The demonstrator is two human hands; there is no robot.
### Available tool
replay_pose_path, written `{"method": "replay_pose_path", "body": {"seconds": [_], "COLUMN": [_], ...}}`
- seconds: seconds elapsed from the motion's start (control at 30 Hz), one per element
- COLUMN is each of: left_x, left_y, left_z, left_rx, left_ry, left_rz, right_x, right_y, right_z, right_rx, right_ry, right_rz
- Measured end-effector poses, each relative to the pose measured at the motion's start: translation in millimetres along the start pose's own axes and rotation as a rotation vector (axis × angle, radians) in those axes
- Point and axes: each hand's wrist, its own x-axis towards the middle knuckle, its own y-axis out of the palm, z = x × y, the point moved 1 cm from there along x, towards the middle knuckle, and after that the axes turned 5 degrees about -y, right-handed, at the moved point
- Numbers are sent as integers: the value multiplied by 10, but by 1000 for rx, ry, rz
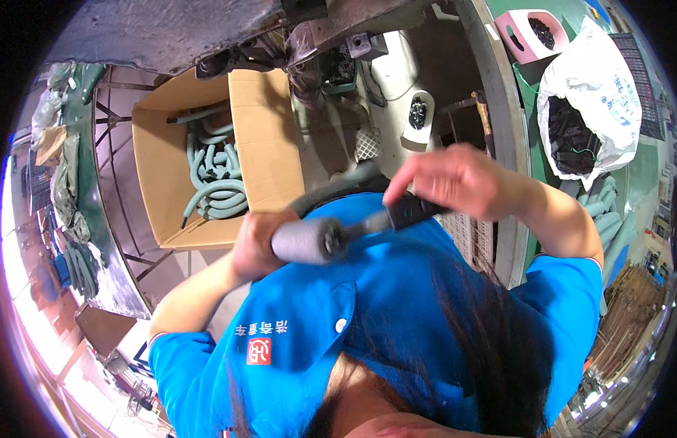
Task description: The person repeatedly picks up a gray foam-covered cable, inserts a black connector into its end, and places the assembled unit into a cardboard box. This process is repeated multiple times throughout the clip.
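— Foam sleeve (305, 241): where is it held?

— It is gripped at chest height, in front of the blue shirt (367, 306). The left hand (254, 244) is wrapped around its left end, so the fingers are curled shut about the grey tube and only its round right end is seen past them.

— And what is seen at that open end?

— A dark rod (367, 225) is shown coming out of the sleeve's mouth, slanting up to the right. A black grip (415, 212) is fitted on the rod's far end.

— How is the grip held?

— It is covered from above by the right hand (455, 179). The fingers are bent down over it and closed on it; the fingertips themselves are hidden behind the grip, so how tightly it is pinched cannot be told.

— So the sleeve lies between the hands?

— It is kept inside the left fist and just left of the right hand; the two hands are set apart, joined only by the rod.

— What is found behind?

— A cardboard box (258, 131) is placed beyond the left hand, and pale green hoses (218, 179) are piled in it. A white bag (594, 95) filled with dark parts is seen at upper right, with a pink tub (524, 36) near it.
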Motion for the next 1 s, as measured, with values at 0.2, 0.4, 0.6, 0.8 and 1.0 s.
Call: {"method": "replay_pose_path", "body": {"seconds": [0.2, 0.4, 0.6, 0.8, 1.0], "left_x": [-95, -87, -9, 33, 71], "left_y": [200, 233, 234, 249, 228], "left_z": [-118, -194, -252, -302, -288], "left_rx": [-210, -215, -221, -201, -138], "left_ry": [-183, -277, -321, -354, -300], "left_rz": [50, 28, 49, 121, 99], "right_x": [-8, -100, -46, 86, 4], "right_y": [82, 176, 118, -49, -37], "right_z": [-50, -161, -100, -54, -66], "right_rx": [-180, -579, -643, -538, -432], "right_ry": [-79, -407, -353, -333, -235], "right_rz": [203, 183, 238, 420, 367]}}
